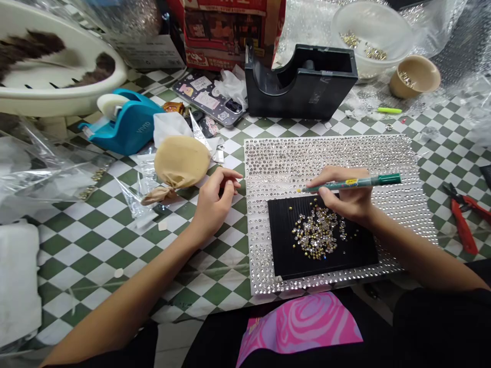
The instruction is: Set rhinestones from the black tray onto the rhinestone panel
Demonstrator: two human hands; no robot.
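Note:
My right hand [351, 197] grips a green pen [360, 182] above a sheet set with rows of rhinestones [402, 214]. At the pen's tip, on the left, sits a tiny yellowish stone [298, 190]. Below that hand, a black ribbed tray [286, 250] lies on the sheet and bears a heap of loose rhinestones [316, 230]. My left hand [215, 202] rests on the checked tablecloth by the sheet's left edge. Its fingers are loosely bent, with a gap between thumb and forefinger and nothing visible in them. A tan tied pouch [182, 161] lies just beyond it.
A black tape dispenser [303, 87] and a phone [210, 99] stand or lie behind the sheet. A blue tape dispenser [125, 122] is at left. Bowls of stones, a plastic bowl [372, 30] and a tan cup [414, 76], sit at back right. Red-handled pliers [462, 225] lie right.

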